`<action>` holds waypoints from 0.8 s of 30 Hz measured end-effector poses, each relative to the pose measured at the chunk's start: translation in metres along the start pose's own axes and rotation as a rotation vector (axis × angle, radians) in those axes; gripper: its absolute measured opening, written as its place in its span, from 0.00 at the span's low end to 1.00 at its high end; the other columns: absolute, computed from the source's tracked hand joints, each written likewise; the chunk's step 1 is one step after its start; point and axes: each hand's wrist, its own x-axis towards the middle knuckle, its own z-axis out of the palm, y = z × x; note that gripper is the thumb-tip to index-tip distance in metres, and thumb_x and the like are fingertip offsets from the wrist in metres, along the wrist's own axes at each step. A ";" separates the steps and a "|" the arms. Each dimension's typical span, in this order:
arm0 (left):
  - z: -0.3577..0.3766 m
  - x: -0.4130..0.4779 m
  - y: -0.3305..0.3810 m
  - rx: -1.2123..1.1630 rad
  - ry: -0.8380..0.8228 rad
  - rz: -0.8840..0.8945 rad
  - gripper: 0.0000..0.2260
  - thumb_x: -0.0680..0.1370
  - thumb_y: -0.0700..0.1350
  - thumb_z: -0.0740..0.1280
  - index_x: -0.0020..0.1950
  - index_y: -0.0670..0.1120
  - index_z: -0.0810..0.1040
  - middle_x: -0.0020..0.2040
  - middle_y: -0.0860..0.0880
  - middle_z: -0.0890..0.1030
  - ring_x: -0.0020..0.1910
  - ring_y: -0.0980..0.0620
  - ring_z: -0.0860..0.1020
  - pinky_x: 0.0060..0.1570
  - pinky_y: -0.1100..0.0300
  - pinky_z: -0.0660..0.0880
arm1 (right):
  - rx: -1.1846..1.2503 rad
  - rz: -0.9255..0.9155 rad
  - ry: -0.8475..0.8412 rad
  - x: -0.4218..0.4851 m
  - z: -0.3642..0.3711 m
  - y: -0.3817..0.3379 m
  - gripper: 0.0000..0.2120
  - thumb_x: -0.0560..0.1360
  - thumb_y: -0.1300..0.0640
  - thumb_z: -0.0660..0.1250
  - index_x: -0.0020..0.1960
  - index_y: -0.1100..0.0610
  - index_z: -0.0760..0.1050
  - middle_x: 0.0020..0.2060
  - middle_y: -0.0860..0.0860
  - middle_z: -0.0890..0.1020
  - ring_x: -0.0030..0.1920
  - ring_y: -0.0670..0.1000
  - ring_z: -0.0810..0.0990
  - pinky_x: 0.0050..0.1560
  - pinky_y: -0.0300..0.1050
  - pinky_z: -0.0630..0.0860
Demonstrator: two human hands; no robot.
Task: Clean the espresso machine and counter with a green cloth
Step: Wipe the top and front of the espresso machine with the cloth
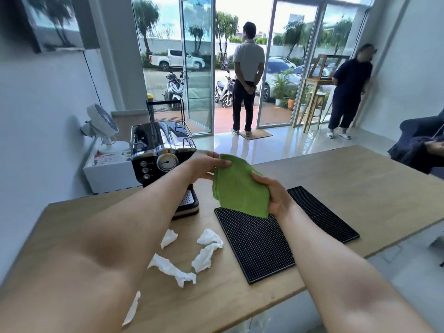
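Leftward on the wooden worktop (pixel 360 183) stands the espresso machine (pixel 163 155), its lower front hidden by the left forearm. Crumpled white tissues (pixel 206 251) lie beside two black rubber mats (pixel 259 246). The left hand (pixel 206 167) pinches the green cloth (pixel 240 188) at its upper corner; the right hand (pixel 276 195) grips its lower right edge. The cloth is held slack above the nearer mat, long axis running upper left to lower right.

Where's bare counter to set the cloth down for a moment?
Bare counter lies right of and behind the black mats, out to the far edge. Crowded: crumpled tissues lie left of the mats, in front of the espresso machine.
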 end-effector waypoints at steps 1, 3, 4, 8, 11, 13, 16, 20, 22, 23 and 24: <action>-0.006 0.000 0.005 0.015 0.014 0.018 0.13 0.70 0.41 0.76 0.50 0.41 0.79 0.45 0.44 0.83 0.42 0.47 0.83 0.41 0.53 0.81 | 0.002 -0.043 0.011 0.005 0.006 -0.007 0.14 0.79 0.56 0.63 0.58 0.61 0.81 0.55 0.61 0.83 0.52 0.62 0.83 0.54 0.60 0.79; -0.017 -0.001 0.017 0.044 0.050 0.064 0.11 0.70 0.40 0.76 0.49 0.42 0.78 0.42 0.45 0.83 0.38 0.48 0.82 0.39 0.53 0.81 | 0.004 -0.110 0.051 0.018 0.018 -0.023 0.13 0.80 0.57 0.61 0.55 0.60 0.82 0.51 0.60 0.84 0.49 0.61 0.84 0.54 0.60 0.79; -0.024 -0.001 0.023 0.067 0.086 0.101 0.11 0.71 0.41 0.75 0.51 0.42 0.78 0.42 0.45 0.82 0.37 0.49 0.81 0.38 0.54 0.81 | 0.006 -0.135 0.074 0.026 0.023 -0.030 0.12 0.80 0.56 0.60 0.55 0.59 0.81 0.49 0.59 0.84 0.47 0.60 0.84 0.53 0.60 0.79; -0.074 0.003 0.042 0.155 0.372 0.267 0.11 0.75 0.44 0.71 0.54 0.40 0.80 0.44 0.43 0.82 0.34 0.51 0.80 0.33 0.58 0.79 | -0.057 -0.138 0.156 0.075 0.035 -0.059 0.12 0.80 0.54 0.59 0.51 0.57 0.80 0.43 0.56 0.85 0.42 0.57 0.85 0.46 0.54 0.79; -0.125 0.008 0.046 0.287 0.737 0.309 0.10 0.77 0.47 0.69 0.54 0.43 0.81 0.47 0.46 0.84 0.37 0.51 0.81 0.31 0.67 0.75 | -0.048 -0.124 0.166 0.114 0.043 -0.076 0.14 0.80 0.52 0.58 0.53 0.57 0.80 0.44 0.56 0.86 0.42 0.57 0.86 0.46 0.53 0.79; -0.157 0.009 0.043 0.360 0.973 0.231 0.11 0.77 0.48 0.66 0.56 0.45 0.81 0.51 0.48 0.83 0.46 0.48 0.81 0.40 0.65 0.75 | -0.030 -0.146 0.166 0.142 0.051 -0.088 0.16 0.80 0.51 0.58 0.56 0.57 0.81 0.49 0.57 0.86 0.47 0.59 0.86 0.50 0.55 0.79; -0.197 0.012 0.026 0.319 1.098 0.056 0.15 0.75 0.51 0.61 0.58 0.48 0.80 0.56 0.44 0.82 0.54 0.42 0.79 0.53 0.54 0.75 | -0.039 -0.168 0.136 0.184 0.068 -0.104 0.19 0.79 0.50 0.56 0.60 0.59 0.78 0.51 0.59 0.83 0.52 0.60 0.82 0.57 0.56 0.77; -0.217 0.025 -0.001 0.102 1.024 -0.012 0.21 0.77 0.56 0.63 0.64 0.45 0.76 0.61 0.41 0.79 0.60 0.40 0.76 0.60 0.50 0.72 | -0.184 -0.186 0.133 0.239 0.105 -0.114 0.15 0.79 0.52 0.56 0.53 0.59 0.78 0.41 0.57 0.80 0.40 0.57 0.79 0.45 0.49 0.75; -0.221 0.037 -0.010 0.044 0.950 -0.025 0.23 0.80 0.56 0.61 0.70 0.44 0.71 0.69 0.41 0.72 0.69 0.38 0.69 0.68 0.45 0.65 | -0.315 -0.178 0.102 0.267 0.126 -0.112 0.14 0.79 0.52 0.55 0.52 0.59 0.77 0.39 0.56 0.78 0.38 0.56 0.77 0.42 0.47 0.75; -0.222 0.042 -0.013 0.018 0.922 -0.041 0.25 0.80 0.56 0.60 0.72 0.44 0.68 0.72 0.42 0.69 0.71 0.39 0.66 0.69 0.44 0.62 | -0.404 -0.172 0.088 0.280 0.137 -0.109 0.14 0.79 0.53 0.55 0.52 0.58 0.76 0.39 0.56 0.78 0.38 0.55 0.77 0.41 0.46 0.74; -0.223 0.047 -0.015 0.004 0.901 -0.056 0.25 0.80 0.57 0.59 0.73 0.44 0.66 0.72 0.43 0.68 0.71 0.40 0.66 0.70 0.45 0.62 | -0.485 -0.175 0.067 0.290 0.147 -0.107 0.14 0.80 0.54 0.54 0.49 0.58 0.77 0.38 0.56 0.77 0.36 0.54 0.76 0.39 0.44 0.73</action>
